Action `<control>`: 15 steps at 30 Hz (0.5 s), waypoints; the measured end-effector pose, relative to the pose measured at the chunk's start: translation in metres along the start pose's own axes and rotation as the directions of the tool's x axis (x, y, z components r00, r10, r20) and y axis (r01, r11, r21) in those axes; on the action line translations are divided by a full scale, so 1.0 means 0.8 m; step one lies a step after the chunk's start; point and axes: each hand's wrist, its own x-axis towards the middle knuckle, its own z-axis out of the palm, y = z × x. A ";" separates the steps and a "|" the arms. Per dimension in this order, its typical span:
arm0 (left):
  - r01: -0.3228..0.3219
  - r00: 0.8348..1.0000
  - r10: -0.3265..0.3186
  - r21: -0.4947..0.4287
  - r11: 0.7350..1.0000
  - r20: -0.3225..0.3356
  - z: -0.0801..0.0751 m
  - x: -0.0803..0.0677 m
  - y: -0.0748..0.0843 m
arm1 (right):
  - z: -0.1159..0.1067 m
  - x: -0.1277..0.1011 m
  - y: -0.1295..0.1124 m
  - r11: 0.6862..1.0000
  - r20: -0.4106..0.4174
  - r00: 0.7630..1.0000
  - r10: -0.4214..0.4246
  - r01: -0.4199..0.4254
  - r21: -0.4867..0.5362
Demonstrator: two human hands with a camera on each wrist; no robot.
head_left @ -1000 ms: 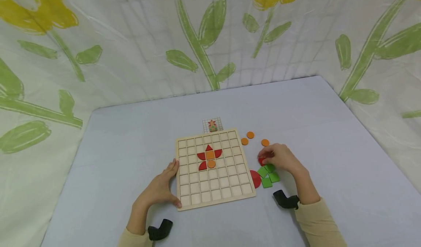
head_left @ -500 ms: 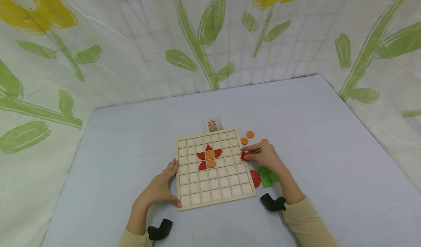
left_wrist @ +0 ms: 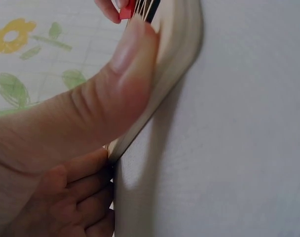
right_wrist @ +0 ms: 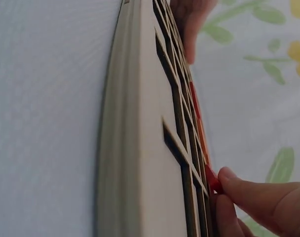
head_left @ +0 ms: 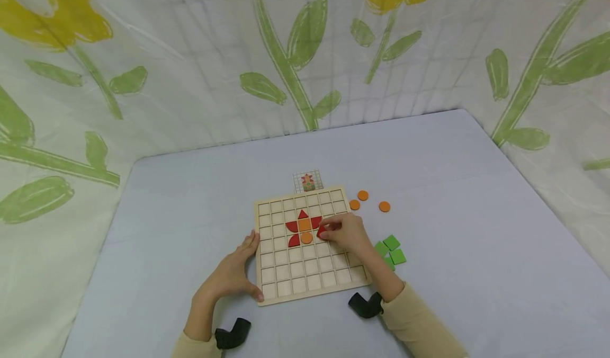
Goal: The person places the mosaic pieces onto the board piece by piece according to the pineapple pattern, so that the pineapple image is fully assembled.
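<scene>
Plainly, we observed the right hand (head_left: 347,232) pinching a red piece (head_left: 321,232) in a narrow grip, over the board (head_left: 297,269) and just beside an orange disc (head_left: 306,238) lying on it. We found the left hand (head_left: 231,269) spread wide, touching the board's left side. Green squares (head_left: 392,242) and loose discs (head_left: 363,195) lay on the table (head_left: 190,204) past the board's right side.
</scene>
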 end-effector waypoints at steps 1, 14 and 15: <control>0.001 1.000 -0.001 0.000 1.000 0.001 0.000 0.000 0.000 | 0.001 0.000 -0.001 1.000 -0.003 1.000 -0.003 0.003 -0.001; 0.002 1.000 -0.002 0.002 1.000 0.004 0.001 0.000 -0.003 | 0.007 -0.002 -0.007 0.995 0.027 0.999 -0.042 0.044 -0.092; 0.002 1.000 -0.002 0.001 1.000 0.004 0.001 0.000 -0.003 | 0.007 -0.002 -0.007 0.993 0.030 0.998 -0.057 0.060 -0.102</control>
